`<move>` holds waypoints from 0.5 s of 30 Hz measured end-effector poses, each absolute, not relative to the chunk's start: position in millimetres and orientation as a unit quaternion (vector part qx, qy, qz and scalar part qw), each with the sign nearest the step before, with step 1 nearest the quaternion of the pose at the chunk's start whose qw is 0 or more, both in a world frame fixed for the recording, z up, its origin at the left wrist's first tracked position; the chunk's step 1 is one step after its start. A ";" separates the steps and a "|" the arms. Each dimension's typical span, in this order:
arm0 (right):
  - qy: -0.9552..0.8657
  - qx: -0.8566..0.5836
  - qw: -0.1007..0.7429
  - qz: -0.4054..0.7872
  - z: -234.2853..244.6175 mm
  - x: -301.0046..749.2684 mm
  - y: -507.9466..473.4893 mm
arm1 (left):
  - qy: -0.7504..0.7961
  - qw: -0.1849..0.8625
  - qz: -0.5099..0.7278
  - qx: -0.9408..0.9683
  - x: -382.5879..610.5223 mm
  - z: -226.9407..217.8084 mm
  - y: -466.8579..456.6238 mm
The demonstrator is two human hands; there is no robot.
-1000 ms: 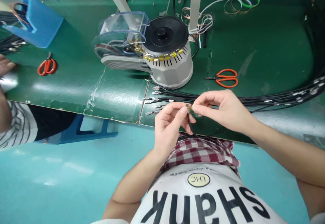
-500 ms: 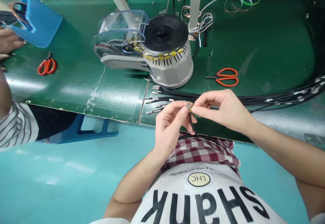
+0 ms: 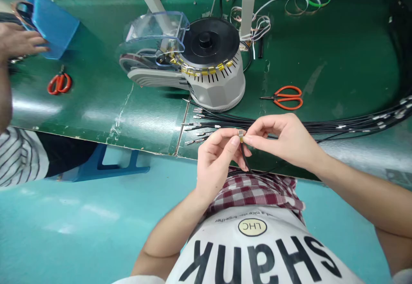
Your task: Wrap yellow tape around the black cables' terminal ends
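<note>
Between the fingertips of both hands is the end of a black cable (image 3: 243,157), with a small metal connector (image 3: 240,133) on it and a bit of yellow tape just below the metal. My left hand (image 3: 219,153) pinches this end between thumb and index finger. From the other side, my right hand (image 3: 278,138) closes thumb and index finger at the yellow tape. The cable hangs down toward my lap. Just beyond my hands lies a bundle of black cables (image 3: 315,127), their metal-tipped ends pointing left.
A round tape dispenser (image 3: 212,77) with yellow strips stands behind the bundle. Orange-handled snips (image 3: 288,98) lie to its right, red-handled snips (image 3: 59,83) to its left. At far left a co-worker's hand (image 3: 22,41) is by a blue bin (image 3: 58,26). A blue stool (image 3: 112,168) stands below the table edge.
My hands and the cable end have barely shifted. At far left, the co-worker's hand has moved up and right, in front of the blue bin.
</note>
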State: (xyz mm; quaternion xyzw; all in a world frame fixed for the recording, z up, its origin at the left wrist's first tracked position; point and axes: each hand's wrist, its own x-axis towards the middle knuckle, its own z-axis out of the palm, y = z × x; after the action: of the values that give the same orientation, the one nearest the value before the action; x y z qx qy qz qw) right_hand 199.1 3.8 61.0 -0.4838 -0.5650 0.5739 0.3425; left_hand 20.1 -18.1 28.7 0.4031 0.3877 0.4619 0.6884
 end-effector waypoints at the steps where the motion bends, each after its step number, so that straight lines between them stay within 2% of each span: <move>1: -0.564 -0.484 0.344 0.574 60.8 198.8 3.8 | 0.384 0.689 0.464 0.404 20.0 27.9 -18.0; 15: -0.563 -0.499 0.352 0.557 56.4 195.4 0.1 | 0.386 0.694 0.465 0.391 21.2 28.3 -18.6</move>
State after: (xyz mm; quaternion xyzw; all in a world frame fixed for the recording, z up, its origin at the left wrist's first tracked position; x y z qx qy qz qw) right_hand 195.4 0.1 56.4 -0.4991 -0.5631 0.5569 0.3515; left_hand 21.2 -18.6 28.3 0.3911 0.3863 0.4652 0.6938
